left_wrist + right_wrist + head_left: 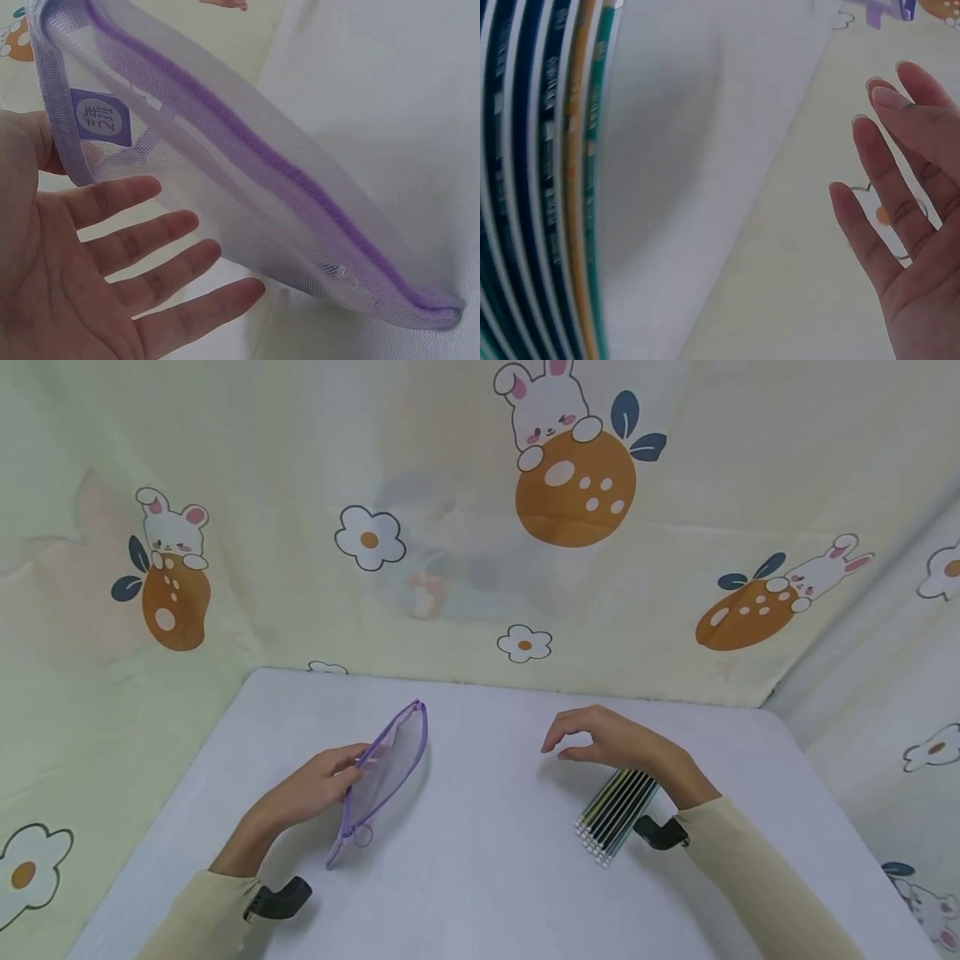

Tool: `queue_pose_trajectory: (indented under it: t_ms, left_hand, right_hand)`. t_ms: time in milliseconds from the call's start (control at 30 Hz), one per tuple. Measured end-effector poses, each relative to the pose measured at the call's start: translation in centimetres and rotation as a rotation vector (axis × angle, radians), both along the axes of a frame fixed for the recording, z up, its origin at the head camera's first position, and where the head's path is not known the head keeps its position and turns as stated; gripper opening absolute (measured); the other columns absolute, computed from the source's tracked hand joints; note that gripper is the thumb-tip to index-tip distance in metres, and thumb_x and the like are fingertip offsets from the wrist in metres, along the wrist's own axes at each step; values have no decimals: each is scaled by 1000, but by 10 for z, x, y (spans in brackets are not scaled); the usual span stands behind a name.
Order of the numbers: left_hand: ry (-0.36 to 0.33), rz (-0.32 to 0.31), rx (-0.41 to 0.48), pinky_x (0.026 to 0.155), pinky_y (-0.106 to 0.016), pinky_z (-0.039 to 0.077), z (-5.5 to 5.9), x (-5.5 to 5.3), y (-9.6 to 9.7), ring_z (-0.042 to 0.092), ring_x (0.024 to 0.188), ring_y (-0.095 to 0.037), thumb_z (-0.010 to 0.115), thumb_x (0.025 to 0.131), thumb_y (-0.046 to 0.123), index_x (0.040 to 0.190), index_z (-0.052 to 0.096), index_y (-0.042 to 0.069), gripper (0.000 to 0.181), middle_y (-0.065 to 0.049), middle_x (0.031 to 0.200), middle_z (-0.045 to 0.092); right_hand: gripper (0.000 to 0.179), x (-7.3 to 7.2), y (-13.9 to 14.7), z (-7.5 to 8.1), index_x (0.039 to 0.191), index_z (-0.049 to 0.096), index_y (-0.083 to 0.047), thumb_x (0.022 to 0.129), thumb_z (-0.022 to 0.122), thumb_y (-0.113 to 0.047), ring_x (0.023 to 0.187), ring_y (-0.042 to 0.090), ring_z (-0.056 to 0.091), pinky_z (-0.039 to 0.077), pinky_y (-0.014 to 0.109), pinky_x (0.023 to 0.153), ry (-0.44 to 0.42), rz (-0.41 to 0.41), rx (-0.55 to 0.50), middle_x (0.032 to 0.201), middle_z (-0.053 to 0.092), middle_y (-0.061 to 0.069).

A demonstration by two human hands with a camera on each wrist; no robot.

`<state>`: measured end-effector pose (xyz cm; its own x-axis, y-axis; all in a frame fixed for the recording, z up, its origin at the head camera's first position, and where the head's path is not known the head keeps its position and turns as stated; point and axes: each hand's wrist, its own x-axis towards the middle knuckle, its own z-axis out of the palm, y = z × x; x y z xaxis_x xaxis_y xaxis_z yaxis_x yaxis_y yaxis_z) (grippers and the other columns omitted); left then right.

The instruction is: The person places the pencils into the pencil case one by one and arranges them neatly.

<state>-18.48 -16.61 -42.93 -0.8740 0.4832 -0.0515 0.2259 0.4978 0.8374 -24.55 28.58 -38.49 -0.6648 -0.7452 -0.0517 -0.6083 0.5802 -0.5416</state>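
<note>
A see-through mesh zipper pouch [386, 768] with purple trim is held above the table by my left hand [315, 785], which pinches its edge. In the left wrist view, the other fingers [161, 262] are spread straight beside the mesh, and a purple label [101, 118] shows on the pouch [300, 180]. My right hand [611, 739] hovers with loosely bent fingers and holds nothing. Just below its wrist lies a row of pencils [615, 814] with pale ends, partly hidden by the hand. Up close, these pencils [547, 150] show dark blue, orange and green sides with printing.
A white-covered table [487, 860] lies under both hands. Patterned curtains [450, 593] with rabbits and flowers hang along its back and sides. Black wrist mounts [281, 900] stick out from both sleeves.
</note>
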Motion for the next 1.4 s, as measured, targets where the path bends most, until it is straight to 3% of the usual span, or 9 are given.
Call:
queue_pose_trajectory:
  t_ms: [67,267,400,733,967,1233,1400]
  left_hand:
    - [-3,0,2,76,-39,48,0,0,1,53,99,-28,42,103,11,148,49,-1,46,-19,127,58]
    - [28,0,2,99,-55,46,-2,2,0,54,126,-38,41,103,10,147,51,0,46,-25,149,50]
    - [28,0,2,101,-60,45,-2,2,0,51,131,-43,41,103,10,147,51,0,46,-25,148,51]
    - [7,8,-6,82,-42,46,-1,0,0,52,112,-34,41,103,10,147,50,-2,46,-23,137,57]
    - [8,17,-24,95,-54,47,0,1,0,55,122,-39,41,103,10,148,47,-4,48,-27,146,52]
    - [16,-22,52,84,-43,47,-1,-1,-3,49,119,-36,43,102,9,145,53,-1,45,-24,146,52]
    - [3,-20,53,78,-39,46,-1,-1,-3,50,112,-34,43,103,10,145,52,-1,45,-21,130,57]
  right_hand:
    - [27,1,7,-3,113,74,-28,92,74,-10,109,23,66,53,37,97,-8,-14,-5,112,73,-4]
    - [28,3,27,-14,114,75,-20,91,73,-3,108,23,66,52,46,97,-34,-52,-20,113,73,2]
    - [27,2,42,-23,115,75,-16,91,73,-4,110,26,65,51,51,98,-73,-99,-3,114,73,2]
    - [26,-2,72,-39,116,75,-18,93,71,-5,111,19,63,49,53,101,-112,-194,20,114,72,-4]
    - [30,-3,90,-49,115,74,-19,89,75,-5,111,23,63,48,52,100,-73,-199,20,114,72,-6]
    - [31,-4,96,-52,118,73,-16,89,75,-5,111,24,63,49,52,98,-60,-183,23,116,72,-1]
    - [31,-6,96,-55,118,73,-16,89,75,-5,111,23,64,50,52,99,-78,-190,31,116,72,-2]
